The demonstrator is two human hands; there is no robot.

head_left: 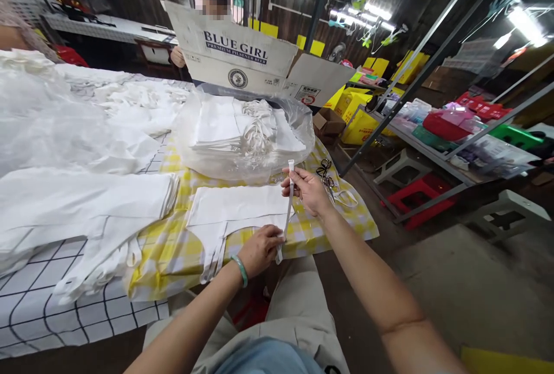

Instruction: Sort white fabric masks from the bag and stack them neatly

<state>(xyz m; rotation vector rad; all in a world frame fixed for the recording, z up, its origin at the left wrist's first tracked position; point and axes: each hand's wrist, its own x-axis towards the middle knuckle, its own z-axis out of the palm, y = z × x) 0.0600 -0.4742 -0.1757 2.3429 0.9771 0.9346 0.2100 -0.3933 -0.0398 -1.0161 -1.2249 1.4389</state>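
Both hands pinch a narrow white strip (287,218) taut at the table's near edge: the left hand (259,250) is closed on its lower end and the right hand (306,189) grips it near the top, with a short end sticking up above the fingers. The strip hangs just above a folded white stack (236,209) on the yellow checked cloth (168,253). Scissors (325,173) lie just right of the right hand, a clear bag (242,131) of white pieces sits behind, and beyond it another person's hand (177,58) holds a cardboard box (236,53).
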